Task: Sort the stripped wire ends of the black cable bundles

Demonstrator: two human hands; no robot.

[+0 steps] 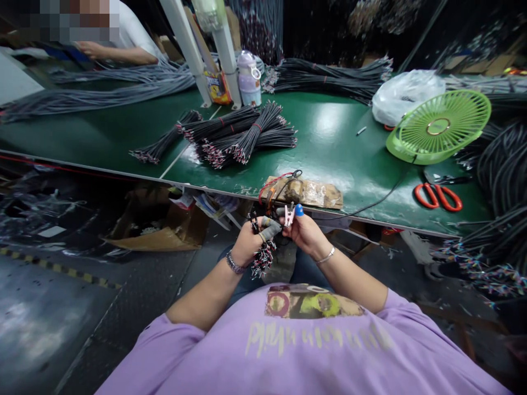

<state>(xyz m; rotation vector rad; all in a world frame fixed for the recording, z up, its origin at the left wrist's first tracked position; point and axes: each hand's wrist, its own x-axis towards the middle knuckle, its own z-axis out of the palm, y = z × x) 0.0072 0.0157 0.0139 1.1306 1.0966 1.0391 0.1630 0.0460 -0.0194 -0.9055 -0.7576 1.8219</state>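
1 wire bundle [265,251], tips [260,269] bodyward

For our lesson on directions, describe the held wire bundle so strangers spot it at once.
Find the green table, then the tan board at its near edge. Below its left end, the left hand grips the wire bundle; unlike the bundles on the table, its tips poke from a fist.

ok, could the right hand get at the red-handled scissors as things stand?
Probably yes: the scissors' red handles lie uncovered on the glossy green tabletop, just a thin black cable running between. But the right hand appears to hold a pale pink clip, likely needing setting down first.
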